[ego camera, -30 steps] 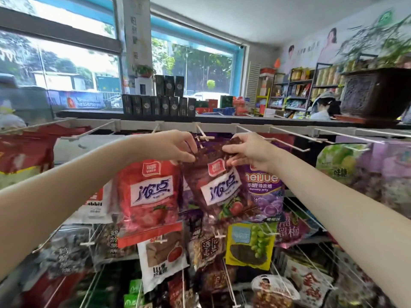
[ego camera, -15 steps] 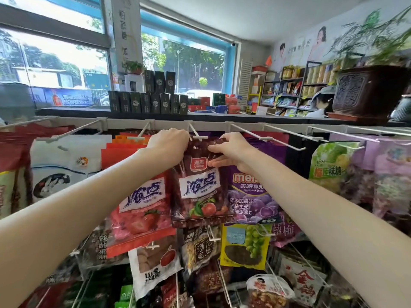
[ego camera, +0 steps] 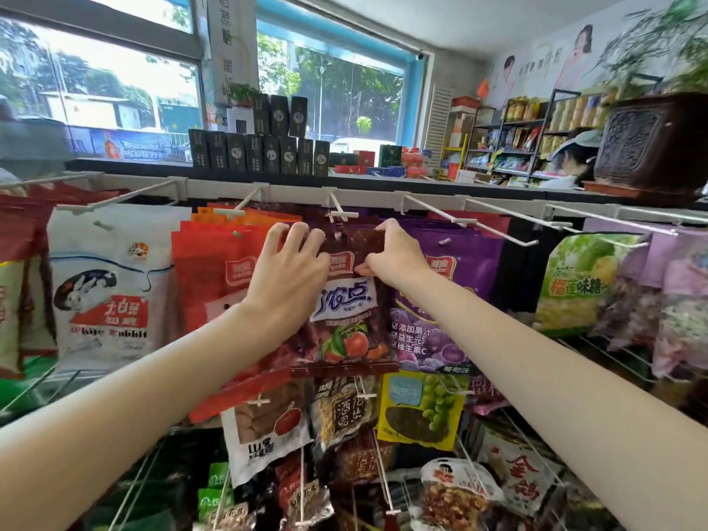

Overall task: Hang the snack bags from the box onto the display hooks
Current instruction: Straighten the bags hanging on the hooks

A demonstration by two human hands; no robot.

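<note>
both hands at frame centre grip the top of a dark red snack bag (ego camera: pixel 346 300), left hand (ego camera: pixel 288 270) and right hand (ego camera: pixel 394 254) pinching it just under a white hook (ego camera: pixel 342 208).

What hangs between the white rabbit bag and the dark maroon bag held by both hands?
Head view: a stack of orange-red snack bags hangs there, partly behind the left hand.

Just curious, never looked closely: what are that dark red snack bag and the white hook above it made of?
Dark red snack bag: probably thin plastic film, glossy, since it crinkles and catches light. White hook: a thin rod with a crossbar tip, matte white; coated metal or plastic, I cannot tell which.
</note>
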